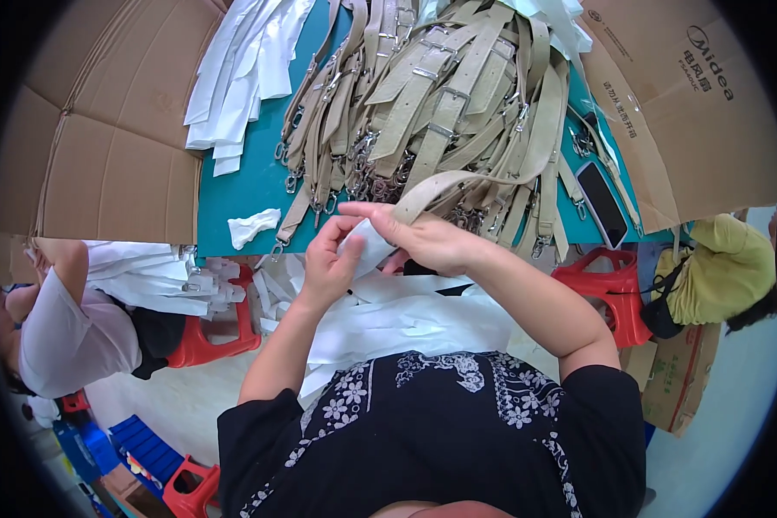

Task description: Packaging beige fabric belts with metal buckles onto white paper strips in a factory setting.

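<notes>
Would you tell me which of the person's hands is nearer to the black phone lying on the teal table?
Right. The right hand holds a beige strap just left of the black phone; the left hand is farther left, pinching white wrapping.

A single head-worn fisheye view looks steeply down from above the teal table (pixel 233 186), close over its near edge, facing forward across it; straight edges curve toward the dark rim.

At centre frame our left hand (pixel 330 259) and right hand (pixel 423 237) pinch a white wrapper (pixel 364 250) around a beige strap (pixel 457 183) (its far end joins the strap pile (pixel 432 95) on the teal table (pixel 242 186) above).
</notes>
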A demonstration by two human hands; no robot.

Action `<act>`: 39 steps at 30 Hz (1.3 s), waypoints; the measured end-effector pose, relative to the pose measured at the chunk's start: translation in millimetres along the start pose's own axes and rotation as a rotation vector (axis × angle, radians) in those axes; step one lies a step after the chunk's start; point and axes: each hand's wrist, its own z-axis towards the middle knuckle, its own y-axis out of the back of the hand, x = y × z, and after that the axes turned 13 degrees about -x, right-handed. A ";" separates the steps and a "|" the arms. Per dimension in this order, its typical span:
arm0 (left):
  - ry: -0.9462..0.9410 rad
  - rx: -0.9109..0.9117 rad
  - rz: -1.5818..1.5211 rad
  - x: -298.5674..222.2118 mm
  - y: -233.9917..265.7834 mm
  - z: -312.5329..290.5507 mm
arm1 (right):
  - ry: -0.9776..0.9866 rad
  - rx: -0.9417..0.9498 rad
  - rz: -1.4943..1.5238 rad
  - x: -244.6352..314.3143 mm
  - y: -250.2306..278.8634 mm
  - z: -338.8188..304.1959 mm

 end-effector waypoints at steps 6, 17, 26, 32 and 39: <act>-0.051 0.055 0.074 -0.5 17.8 7.0 | 0.343 -0.331 -0.177 -11.4 9.1 -0.4; 0.058 0.005 0.035 -38.0 31.6 3.7 | 0.498 -0.224 -0.138 -20.3 -47.8 3.6; -0.031 -0.241 0.361 -70.5 127.6 -33.5 | 0.211 -0.387 0.735 13.7 -15.1 5.6; 0.090 -0.270 0.142 -32.3 115.5 -23.4 | 0.456 -0.430 0.301 60.7 -23.7 -22.2; -0.003 -0.153 -0.049 -24.5 84.1 -6.8 | 0.784 -0.384 -0.215 68.5 -52.6 -19.3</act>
